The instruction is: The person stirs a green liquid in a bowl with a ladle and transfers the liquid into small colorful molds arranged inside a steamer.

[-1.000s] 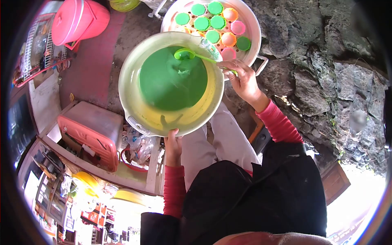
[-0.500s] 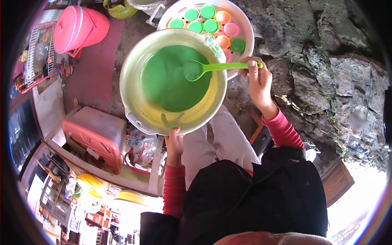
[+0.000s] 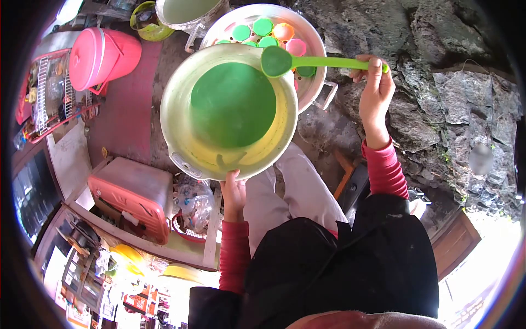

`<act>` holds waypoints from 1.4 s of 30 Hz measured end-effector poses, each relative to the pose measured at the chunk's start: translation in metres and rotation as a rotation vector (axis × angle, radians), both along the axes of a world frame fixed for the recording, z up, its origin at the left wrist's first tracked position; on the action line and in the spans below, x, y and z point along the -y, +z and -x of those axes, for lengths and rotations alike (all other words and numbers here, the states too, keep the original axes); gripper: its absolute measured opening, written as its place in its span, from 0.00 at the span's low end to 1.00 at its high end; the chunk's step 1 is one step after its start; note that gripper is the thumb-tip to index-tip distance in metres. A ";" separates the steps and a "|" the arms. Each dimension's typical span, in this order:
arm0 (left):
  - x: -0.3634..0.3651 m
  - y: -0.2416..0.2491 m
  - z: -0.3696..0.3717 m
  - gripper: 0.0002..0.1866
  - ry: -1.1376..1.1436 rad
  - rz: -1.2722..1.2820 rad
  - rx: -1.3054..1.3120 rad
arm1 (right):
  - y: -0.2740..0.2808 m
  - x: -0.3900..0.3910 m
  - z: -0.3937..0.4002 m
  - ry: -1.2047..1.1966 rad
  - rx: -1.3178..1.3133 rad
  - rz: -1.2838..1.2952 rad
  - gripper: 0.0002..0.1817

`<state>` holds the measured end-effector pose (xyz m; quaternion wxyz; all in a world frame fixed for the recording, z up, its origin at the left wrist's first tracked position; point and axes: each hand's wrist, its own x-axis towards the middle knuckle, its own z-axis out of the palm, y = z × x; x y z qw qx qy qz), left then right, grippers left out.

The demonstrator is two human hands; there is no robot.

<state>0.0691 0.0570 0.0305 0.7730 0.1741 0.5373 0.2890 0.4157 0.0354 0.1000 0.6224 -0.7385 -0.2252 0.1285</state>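
My left hand (image 3: 234, 196) grips the near rim of a large metal basin (image 3: 176, 129), with its thumb over the edge. Smooth green liquid (image 3: 233, 104) lies inside the basin. Between the fingers of my right hand (image 3: 377, 88) is the handle end of a green ladle (image 3: 329, 62). Its bowl, with green liquid in it, is over the basin's right rim. Behind the basin, and partly hidden by it, a round metal pan (image 3: 315, 41) holds several small green, orange and pink moulds (image 3: 284, 32).
A pink lidded bucket (image 3: 104, 57) stands at the upper left, near a yellow-green container (image 3: 149, 24) and a grey bucket (image 3: 189, 13). A pink storage box (image 3: 131, 192) is at the left. Rough rock (image 3: 427, 104) rises on the right.
My right hand has moved right, carrying the ladle from above the green liquid to the basin's right rim. More of the pan's right handle shows now.
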 end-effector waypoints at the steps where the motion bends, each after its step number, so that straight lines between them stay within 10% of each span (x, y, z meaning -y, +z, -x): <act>1: -0.001 -0.001 -0.001 0.25 -0.002 0.000 0.001 | -0.002 -0.001 -0.007 -0.003 0.026 0.015 0.19; 25: 0.016 -0.006 0.037 0.18 -0.178 -0.143 -0.326 | -0.169 -0.034 -0.065 -0.206 -0.043 0.141 0.17; 27: 0.022 -0.018 0.060 0.19 -0.745 -0.640 -0.659 | -0.170 -0.035 -0.064 -0.210 -0.036 0.167 0.17; 30: 0.019 -0.005 0.061 0.21 -0.916 -0.874 -0.762 | -0.167 -0.037 -0.062 -0.223 -0.030 0.214 0.17; 33: 0.026 -0.006 0.048 0.22 -0.398 -0.310 -0.448 | -0.165 -0.039 -0.062 -0.234 -0.023 0.239 0.17; 37: 0.015 0.018 0.025 0.23 -0.250 -0.160 -0.321 | -0.165 -0.040 -0.062 -0.253 -0.029 0.250 0.18; 39: 0.011 0.023 0.021 0.08 0.093 0.113 -0.087 | -0.163 -0.041 -0.061 -0.260 -0.023 0.260 0.18; 42: 0.022 0.009 0.035 0.09 -0.169 -0.173 -0.189 | -0.163 -0.042 -0.062 -0.271 -0.026 0.264 0.18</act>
